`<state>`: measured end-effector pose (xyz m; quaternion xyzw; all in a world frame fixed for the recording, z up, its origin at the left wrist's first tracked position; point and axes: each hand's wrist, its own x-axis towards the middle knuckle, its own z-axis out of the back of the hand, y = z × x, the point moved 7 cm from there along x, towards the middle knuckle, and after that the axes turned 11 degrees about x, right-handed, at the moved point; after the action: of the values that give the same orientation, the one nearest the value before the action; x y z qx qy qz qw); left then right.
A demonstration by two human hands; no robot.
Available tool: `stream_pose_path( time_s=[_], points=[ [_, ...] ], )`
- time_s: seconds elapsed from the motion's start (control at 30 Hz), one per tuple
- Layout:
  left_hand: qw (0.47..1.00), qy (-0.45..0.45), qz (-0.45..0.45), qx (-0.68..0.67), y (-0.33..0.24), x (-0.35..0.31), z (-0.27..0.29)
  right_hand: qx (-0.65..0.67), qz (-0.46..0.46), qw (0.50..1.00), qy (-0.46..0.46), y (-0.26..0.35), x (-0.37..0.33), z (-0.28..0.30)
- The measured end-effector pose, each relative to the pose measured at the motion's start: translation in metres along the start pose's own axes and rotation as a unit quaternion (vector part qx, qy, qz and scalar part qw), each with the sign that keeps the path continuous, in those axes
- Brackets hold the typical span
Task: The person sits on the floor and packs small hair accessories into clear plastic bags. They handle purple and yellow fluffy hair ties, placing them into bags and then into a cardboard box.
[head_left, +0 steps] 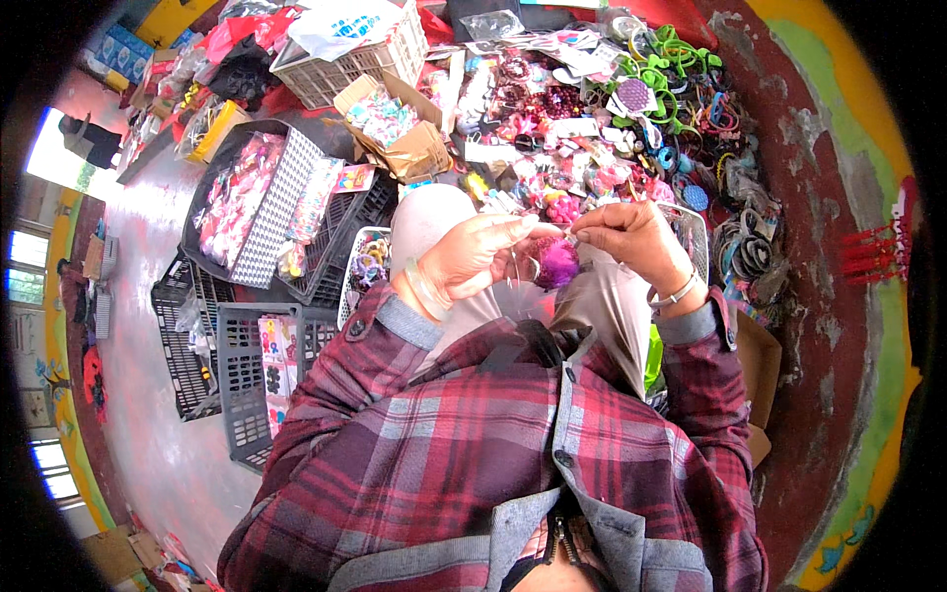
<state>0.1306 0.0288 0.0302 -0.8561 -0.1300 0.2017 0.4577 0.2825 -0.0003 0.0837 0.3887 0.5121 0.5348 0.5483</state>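
- The purple fluffy ball (pixel 558 264) is sitting between both hands, showing no clear long axis; neither set of fingertips is lying clearly nearer.
- The left hand (pixel 462 255) is curling, the ball at its 3 o'clock; whether it is gripping, I cannot tell.
- The right hand (pixel 636 239) is pinching something too small to identify, the ball at its 8 o'clock.
- Beyond, at 12 o'clock, a heap of accessories (pixel 550 103) is spreading.

The shiny pale-grey floor (pixel 148 385) (pinkish in patches) carries a black slatted plastic crate (pixel 176 360) and a dark-grey rectangular plastic crate (pixel 237 390).
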Motion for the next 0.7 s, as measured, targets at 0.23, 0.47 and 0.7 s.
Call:
stream_pose_path(
  time_s=[0.23, 0.47, 0.7],
  points=[
    [0.992, -0.018, -0.072, -0.101, -0.012, -0.002, 0.008, 0.169, 0.005, 0.977, -0.131, -0.019, 0.006, 0.052],
    [0.946, -0.15, -0.223, -0.183, -0.024, 0.005, 0.021, 0.409, -0.014, 0.903, -0.129, -0.058, 0.013, -0.001],
    [0.953, -0.122, -0.217, -0.171, 0.001, 0.014, -0.002, 0.492, 0.089, 0.847, -0.181, -0.036, 0.016, -0.026]
  ],
)
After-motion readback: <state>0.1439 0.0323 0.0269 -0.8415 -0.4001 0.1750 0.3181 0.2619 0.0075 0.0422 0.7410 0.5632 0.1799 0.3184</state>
